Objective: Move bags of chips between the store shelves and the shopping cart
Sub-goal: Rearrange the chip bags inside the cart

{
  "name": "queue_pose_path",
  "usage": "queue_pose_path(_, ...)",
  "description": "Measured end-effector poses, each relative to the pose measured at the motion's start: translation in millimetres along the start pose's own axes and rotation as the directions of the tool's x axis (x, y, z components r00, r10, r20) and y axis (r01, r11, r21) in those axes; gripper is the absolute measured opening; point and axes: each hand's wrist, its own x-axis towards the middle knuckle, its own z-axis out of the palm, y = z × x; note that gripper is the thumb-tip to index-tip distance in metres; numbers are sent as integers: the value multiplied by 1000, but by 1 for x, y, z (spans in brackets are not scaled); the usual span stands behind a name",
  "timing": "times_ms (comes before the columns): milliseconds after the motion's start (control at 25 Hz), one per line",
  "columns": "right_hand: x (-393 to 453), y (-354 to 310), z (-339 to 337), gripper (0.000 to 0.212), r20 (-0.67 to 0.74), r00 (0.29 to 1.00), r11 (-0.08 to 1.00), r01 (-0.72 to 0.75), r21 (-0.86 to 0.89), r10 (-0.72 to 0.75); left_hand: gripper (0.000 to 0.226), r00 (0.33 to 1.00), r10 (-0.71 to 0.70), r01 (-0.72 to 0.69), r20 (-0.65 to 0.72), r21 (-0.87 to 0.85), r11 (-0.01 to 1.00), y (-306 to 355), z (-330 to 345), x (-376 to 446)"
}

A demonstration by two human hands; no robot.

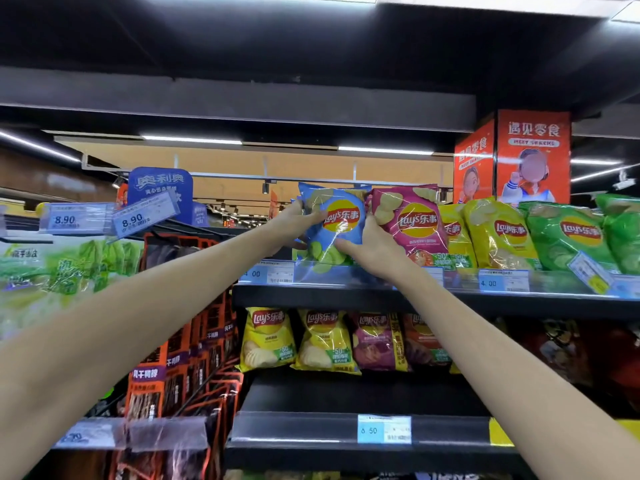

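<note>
The blue bag (pixel 334 230) of chips stands at the left end of the top shelf (pixel 346 296), upright and leaning a little, touching the pink bag (pixel 412 223) on its right. Both hands are on it. The left hand (pixel 294 220) grips its left edge, thumb across the front and fingers curled behind. The right hand (pixel 367 249) holds its lower right corner, fingers wrapped onto the front near the seam with the pink bag. Further right along the same shelf stand yellow bags (pixel 491 233) and green bags (pixel 568 237), packed side by side. The lower shelf (pixel 346 396) holds more yellow and purple bags. No cart is in view, so I cannot tell how many bags have gone either way. Nor do the pictures settle whether this bag is being lifted off the shelf or set into place; its bottom seems to rest at the shelf's front lip, behind the price strip (pixel 273 271). My judgement is that the task is in mid-course: one bag is in hand at the shelf, and the carry to or from the cart is still to be reckoned.
</note>
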Motion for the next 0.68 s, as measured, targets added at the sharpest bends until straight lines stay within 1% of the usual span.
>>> queue_pose_path(40,-8,0,-1,83,-8,999,997,37,-65,-38,39,1000,-6,6,-19,8,1000,0,1,-2)
queue_pose_path(120,-25,1,-6,85,-10,994,983,111,-144,-113,46,998,-23,28,-64,65,997,1,-1,-8)
queue_pose_path(200,-44,5,-13,78,-13,978,960,202,-196,-209,57,995,-5,28,-103,226,974,4,-4,-20)
queue_pose_path(240,-53,7,-16,73,-22,965,944,250,-217,-261,61,993,32,8,-117,324,946,5,-5,-30)
queue_pose_path(280,-62,9,-19,67,-24,953,931,288,-226,-301,63,989,85,-27,-124,413,910,8,-5,-43)
queue_pose_path(360,-82,12,-22,54,3,935,910,346,-228,-355,56,970,208,-105,-123,561,821,9,-2,-77)
queue_pose_path(440,-103,15,-20,45,63,918,889,396,-231,-392,48,942,315,-143,-116,711,688,5,-1,-118)
queue_pose_path(480,-115,15,-16,44,103,907,876,420,-236,-407,47,932,344,-140,-110,768,626,1,0,-139)
queue_pose_path(560,-140,16,-4,43,188,890,852,453,-262,-416,45,937,339,-121,-88,827,550,-9,0,-186)
queue_pose_path(640,-168,14,11,43,271,863,827,493,-271,-426,45,956,288,-85,-62,878,470,-19,1,-239)
queue_pose_path(680,-187,11,19,42,295,846,814,519,-262,-445,46,967,244,-41,-68,908,417,-24,2,-268)
